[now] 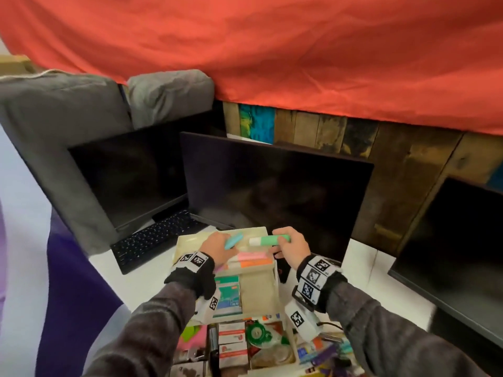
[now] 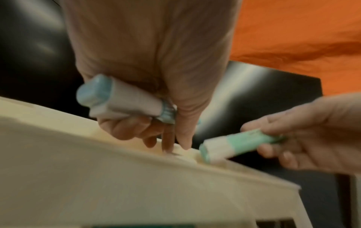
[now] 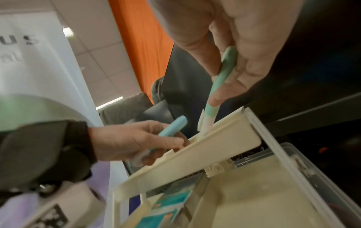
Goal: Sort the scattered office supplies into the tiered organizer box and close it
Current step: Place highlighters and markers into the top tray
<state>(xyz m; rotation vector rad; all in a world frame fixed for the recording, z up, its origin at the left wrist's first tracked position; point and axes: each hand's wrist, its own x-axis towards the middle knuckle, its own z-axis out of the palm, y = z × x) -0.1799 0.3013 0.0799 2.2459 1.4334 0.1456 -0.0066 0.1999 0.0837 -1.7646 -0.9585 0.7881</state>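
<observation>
**Cream plastic organizer, two markers above it**

Left hand (image 1: 217, 247) is gripping a pale blue capped marker (image 1: 233, 240); right hand (image 1: 292, 247) is pinching a green-and-white marker (image 1: 268, 240). Both are hovering over the cream tiered organizer box (image 1: 261, 288), its top tier, standing open.

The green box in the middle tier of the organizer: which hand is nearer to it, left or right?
Left. The left hand holds a blue marker above the top tier, directly beyond the green box. The right hand, holding a green marker, is farther to the right.
</observation>
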